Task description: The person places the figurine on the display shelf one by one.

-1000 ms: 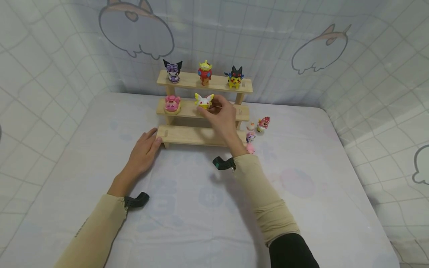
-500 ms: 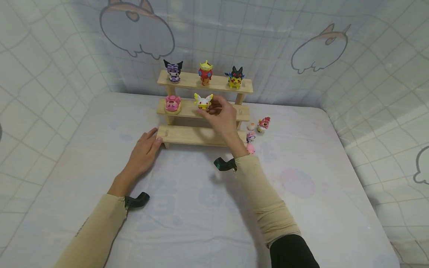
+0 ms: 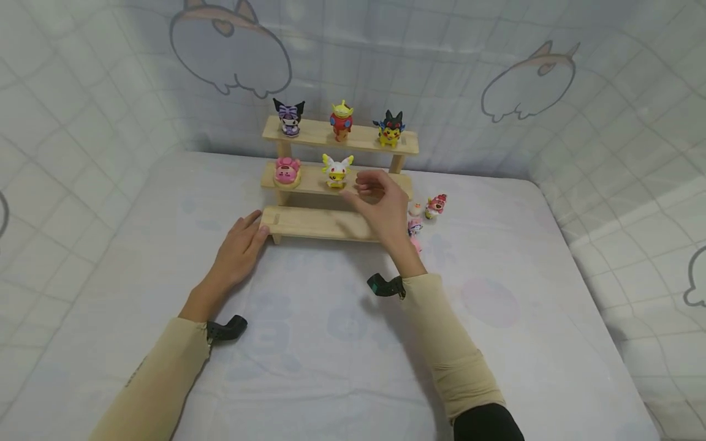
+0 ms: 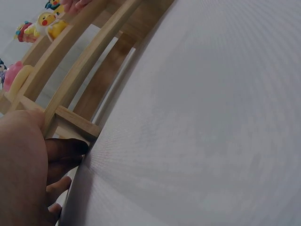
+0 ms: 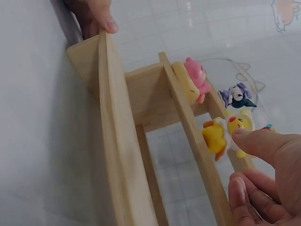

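Note:
A three-tier wooden shelf stands on the bed. On its middle tier are a pink figure and a white-and-yellow figure. My right hand hovers just right of the white-and-yellow figure, fingers loosely curled, holding nothing; its index fingertip is close beside the toy. My left hand lies flat on the bed, fingers touching the left end of the bottom tier. The top tier carries a purple-and-black figure, a green-and-red figure and a black-and-yellow figure.
Three small loose figures lie on the bed right of the shelf: a red-pink one, a small pale one and a pink-purple one. Printed fabric walls close in behind and at both sides.
My right hand has let go of the white-and-yellow figure and drawn back a little to the right and toward me. The figure stays on the middle tier. The left hand has not moved.

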Motion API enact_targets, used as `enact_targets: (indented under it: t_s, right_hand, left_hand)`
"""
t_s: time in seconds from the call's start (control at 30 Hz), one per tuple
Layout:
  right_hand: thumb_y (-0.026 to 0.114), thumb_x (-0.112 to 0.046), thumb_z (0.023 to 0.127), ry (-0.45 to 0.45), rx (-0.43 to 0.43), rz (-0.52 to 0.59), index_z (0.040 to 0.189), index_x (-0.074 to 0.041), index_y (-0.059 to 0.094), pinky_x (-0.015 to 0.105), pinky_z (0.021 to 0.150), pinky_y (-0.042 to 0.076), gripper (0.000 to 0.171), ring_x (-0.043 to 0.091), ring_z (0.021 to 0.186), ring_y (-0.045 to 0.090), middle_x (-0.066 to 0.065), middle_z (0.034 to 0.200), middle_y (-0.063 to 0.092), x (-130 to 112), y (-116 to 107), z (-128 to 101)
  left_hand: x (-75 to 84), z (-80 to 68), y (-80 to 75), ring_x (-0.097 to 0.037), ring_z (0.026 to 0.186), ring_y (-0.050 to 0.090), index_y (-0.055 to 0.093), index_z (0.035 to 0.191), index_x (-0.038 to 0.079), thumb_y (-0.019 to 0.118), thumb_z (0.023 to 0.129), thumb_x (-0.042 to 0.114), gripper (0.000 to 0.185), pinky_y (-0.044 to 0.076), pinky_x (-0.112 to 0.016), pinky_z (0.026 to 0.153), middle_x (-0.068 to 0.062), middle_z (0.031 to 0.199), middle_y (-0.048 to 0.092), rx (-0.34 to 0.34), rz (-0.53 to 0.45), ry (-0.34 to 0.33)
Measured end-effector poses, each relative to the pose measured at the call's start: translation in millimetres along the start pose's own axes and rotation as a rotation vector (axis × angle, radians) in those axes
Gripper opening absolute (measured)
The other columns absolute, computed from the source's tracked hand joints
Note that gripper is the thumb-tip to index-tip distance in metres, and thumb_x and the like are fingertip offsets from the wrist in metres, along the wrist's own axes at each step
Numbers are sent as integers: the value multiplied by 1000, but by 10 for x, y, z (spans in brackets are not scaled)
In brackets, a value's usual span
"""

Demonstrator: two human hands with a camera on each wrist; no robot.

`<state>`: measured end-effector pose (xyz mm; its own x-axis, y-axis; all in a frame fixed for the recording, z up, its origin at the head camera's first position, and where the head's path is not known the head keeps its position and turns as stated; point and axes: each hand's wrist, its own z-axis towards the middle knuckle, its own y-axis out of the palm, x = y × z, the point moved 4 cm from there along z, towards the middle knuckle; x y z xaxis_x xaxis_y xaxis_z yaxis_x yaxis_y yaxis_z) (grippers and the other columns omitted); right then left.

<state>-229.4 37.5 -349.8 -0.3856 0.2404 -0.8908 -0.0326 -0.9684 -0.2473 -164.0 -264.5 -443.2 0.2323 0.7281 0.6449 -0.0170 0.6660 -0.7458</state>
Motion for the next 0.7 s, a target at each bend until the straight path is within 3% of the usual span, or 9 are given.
enact_targets:
  t_s: [0.33,0.7]
  right_hand:
    - [88,-16,88,-18,30,-4,118,-2,72,32,92,61,37,20,100,71,10,113,75,60,-146,-99]
    - [87,-8,88,-16,89,48,115,1,74,45,93,61,32,30,98,71,16,110,75,115,-417,-144]
  left_hand:
    - [10,12,-11,-50,158,23,47,153,-8,30,117,38,61,10,-64,131,-31,167,32,-1,5,-14]
    - [-37,-1,13,-55,157,20,44,155,-6,30,117,39,61,11,-67,130,-30,168,30,-18,-8,-34]
